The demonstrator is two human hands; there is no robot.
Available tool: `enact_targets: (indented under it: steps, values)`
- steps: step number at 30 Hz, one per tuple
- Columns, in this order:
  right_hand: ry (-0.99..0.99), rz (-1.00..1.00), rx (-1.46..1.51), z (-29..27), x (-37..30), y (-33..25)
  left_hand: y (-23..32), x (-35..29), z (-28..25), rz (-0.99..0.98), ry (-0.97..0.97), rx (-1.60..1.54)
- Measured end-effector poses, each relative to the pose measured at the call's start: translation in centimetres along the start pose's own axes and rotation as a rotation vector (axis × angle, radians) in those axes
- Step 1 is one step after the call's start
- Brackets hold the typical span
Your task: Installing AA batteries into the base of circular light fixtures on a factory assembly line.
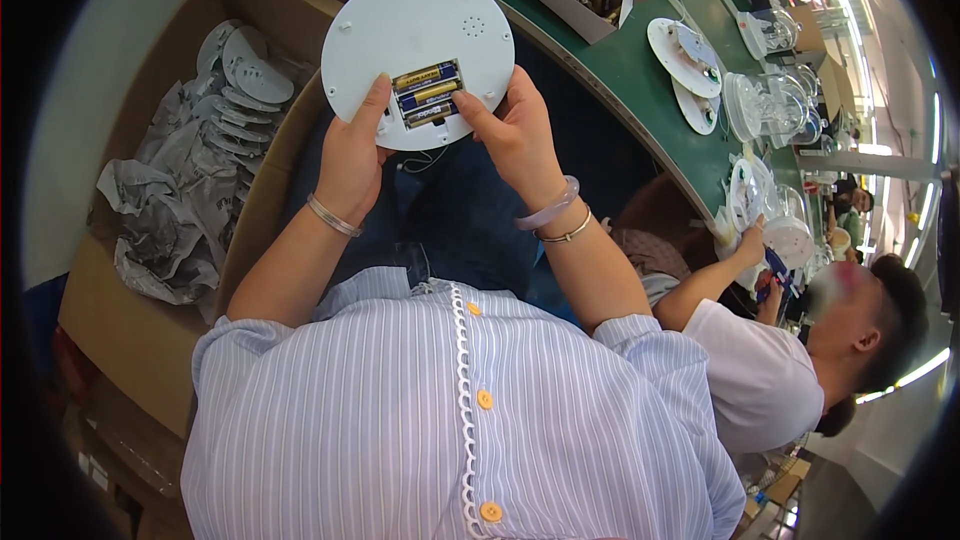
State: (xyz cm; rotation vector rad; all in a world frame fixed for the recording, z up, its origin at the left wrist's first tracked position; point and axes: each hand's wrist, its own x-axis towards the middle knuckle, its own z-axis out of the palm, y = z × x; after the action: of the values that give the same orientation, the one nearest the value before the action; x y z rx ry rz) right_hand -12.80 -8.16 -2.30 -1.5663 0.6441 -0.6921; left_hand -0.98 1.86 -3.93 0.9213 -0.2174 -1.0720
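Between my hands I hold a round white plastic disc housing (pixel 400 35), its back turned up toward me. Three gold and dark-blue batteries (pixel 428 95) lie side by side in its uncovered compartment. My left hand (pixel 355 145) grips the lower left rim, the thumb lying flat beside the compartment. At the lower right rim is my right hand (pixel 515 135), its thumb pressing at the batteries' right ends. The other fingers of both hands are mostly hidden beneath the disc. A thin wire (pixel 422 160) hangs below the housing.
On my left stands a cardboard box (pixel 140 325) with crumpled paper (pixel 165 240) and stacked white discs (pixel 255 70). A carton of batteries (pixel 605 25), white discs (pixel 685 60) and clear plastic assemblies (pixel 765 105) sit on the green bench (pixel 640 90). At right, a co-worker (pixel 760 370) handles parts.
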Motion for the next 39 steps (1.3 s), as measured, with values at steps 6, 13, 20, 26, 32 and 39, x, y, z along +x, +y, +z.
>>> enact_targets:
  steps: [6,13,20,26,32,39]
  values:
    - [-0.001,-0.121,-0.111,0.0,0.0,0.2,0.0,-0.3,0.3,0.050,0.011,-0.022]
    - [-0.020,-0.044,0.188,-0.5,-0.5,-1.5,0.5,-0.1,1.1,0.175,-0.158,0.024]
    - [-0.394,-0.045,0.298,2.2,-3.4,2.0,1.1,-0.2,1.3,0.023,-0.139,-0.176]
    - [-0.617,0.352,0.430,2.0,-5.4,4.2,2.3,-0.2,0.9,0.095,-0.122,-0.176]
    - [-0.611,0.555,0.311,-1.9,-7.7,4.7,3.4,0.0,0.8,0.177,-0.081,-0.193]
    - [-0.510,0.512,0.301,-4.1,-8.8,3.8,3.0,0.3,0.6,0.294,-0.034,-0.149]
